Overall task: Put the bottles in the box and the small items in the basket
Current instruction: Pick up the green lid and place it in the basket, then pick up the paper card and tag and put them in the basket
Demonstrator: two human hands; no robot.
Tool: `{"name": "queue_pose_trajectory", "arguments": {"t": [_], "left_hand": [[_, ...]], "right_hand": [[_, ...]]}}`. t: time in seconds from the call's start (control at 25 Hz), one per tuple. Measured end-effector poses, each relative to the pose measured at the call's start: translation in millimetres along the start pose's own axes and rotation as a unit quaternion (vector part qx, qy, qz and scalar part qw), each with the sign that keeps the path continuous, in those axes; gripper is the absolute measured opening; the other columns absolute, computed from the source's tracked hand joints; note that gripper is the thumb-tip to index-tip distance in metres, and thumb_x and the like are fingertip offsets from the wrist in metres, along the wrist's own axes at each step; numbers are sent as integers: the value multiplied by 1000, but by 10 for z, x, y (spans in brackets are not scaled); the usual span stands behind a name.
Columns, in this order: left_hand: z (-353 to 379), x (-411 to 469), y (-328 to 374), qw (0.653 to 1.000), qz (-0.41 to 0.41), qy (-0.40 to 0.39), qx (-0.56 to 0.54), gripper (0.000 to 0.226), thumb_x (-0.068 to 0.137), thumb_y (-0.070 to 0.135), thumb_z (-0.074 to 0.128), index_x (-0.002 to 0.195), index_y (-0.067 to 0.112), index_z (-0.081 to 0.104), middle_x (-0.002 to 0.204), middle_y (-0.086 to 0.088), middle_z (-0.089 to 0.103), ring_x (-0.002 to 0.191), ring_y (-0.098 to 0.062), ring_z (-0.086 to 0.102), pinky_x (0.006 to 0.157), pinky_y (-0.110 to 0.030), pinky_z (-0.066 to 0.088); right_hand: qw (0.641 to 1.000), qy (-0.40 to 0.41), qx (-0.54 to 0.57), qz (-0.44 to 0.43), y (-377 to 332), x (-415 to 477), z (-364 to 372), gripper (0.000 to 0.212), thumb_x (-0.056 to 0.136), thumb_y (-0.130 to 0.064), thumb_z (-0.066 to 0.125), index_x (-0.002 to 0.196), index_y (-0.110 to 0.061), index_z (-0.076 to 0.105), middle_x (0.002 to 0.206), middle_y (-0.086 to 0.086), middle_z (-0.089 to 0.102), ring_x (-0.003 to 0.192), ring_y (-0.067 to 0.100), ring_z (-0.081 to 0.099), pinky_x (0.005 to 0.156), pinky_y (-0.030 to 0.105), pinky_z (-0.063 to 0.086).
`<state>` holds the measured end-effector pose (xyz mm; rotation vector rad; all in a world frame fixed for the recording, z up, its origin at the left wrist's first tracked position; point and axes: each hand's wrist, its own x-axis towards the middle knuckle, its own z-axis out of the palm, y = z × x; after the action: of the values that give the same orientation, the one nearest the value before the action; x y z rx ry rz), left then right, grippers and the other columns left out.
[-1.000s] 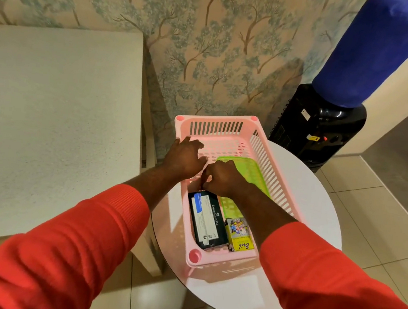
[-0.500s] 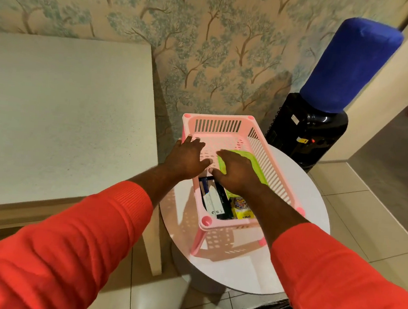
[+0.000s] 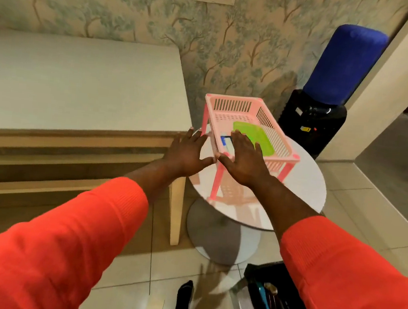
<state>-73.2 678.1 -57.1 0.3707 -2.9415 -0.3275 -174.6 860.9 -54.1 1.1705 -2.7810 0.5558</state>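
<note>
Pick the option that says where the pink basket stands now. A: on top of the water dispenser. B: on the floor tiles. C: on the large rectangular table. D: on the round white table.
D: the pink basket stands on its legs on the round white table, beside the large rectangular one.

My right hand [image 3: 243, 158] covers the near end of the basket [image 3: 233, 101], so most of what lies inside is hidden; only a blue-and-white corner of a box [image 3: 225, 141] and part of a green sheet [image 3: 257, 137] show past my fingers. My left hand [image 3: 185, 151] is blurred, and I cannot tell whether it touches the basket. Both sleeves [image 3: 64, 245] run off the bottom edge. The black bag [image 3: 266, 302] on the floor is cut off, its contents too blurred to name.
</note>
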Motion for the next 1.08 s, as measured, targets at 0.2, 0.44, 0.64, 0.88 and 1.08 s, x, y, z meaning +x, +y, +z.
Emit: {"name": "queue_pose_trajectory", "arguments": {"t": [0.2,0.44,0.64,0.88,1.08], "left_hand": [[20,-1062,-82,999,-33,-29,20,95,86,80,35,161,25,16,169,-4,15,157,-24,3,123,-54,-2],[120,-1864,-520,996,-47,-71,14,94,87,79,35,161,25,12,170,-3,6,156,-22,-5,123,-52,-3],[432,-2491,-1126,990,-58,-127,-20,94,89,77,38,161,23,10,170,-3,5,157,-22,-5,124,-53,-2],[940,-3201,-1882,980,-51,-191,-14,94,90,77,33,162,22,6,171,-5,3,157,-24,-3,124,-55,-1],[1448,-3549,-2158,973,-43,-225,-10,93,93,75,32,162,19,5,171,-7,1,157,-25,-5,124,-55,-2]], "right_hand": [[999,-43,3,14,-494,-863,149,90,96,-71,40,163,-18,11,171,3,9,157,20,6,125,51,4],[996,-87,17,15,-1031,-1440,591,92,94,-76,33,163,-19,8,171,3,6,157,21,6,124,53,6],[993,-115,22,17,-1463,-1811,1288,100,88,-86,18,163,-20,6,171,3,4,157,20,3,125,53,3],[988,-134,36,62,-1903,-2249,2226,95,91,-83,23,162,-23,6,171,1,4,157,20,2,124,52,1],[980,-180,15,81,-1920,-2568,2827,94,93,-82,23,162,-21,4,171,2,0,157,21,1,123,53,0]]}}
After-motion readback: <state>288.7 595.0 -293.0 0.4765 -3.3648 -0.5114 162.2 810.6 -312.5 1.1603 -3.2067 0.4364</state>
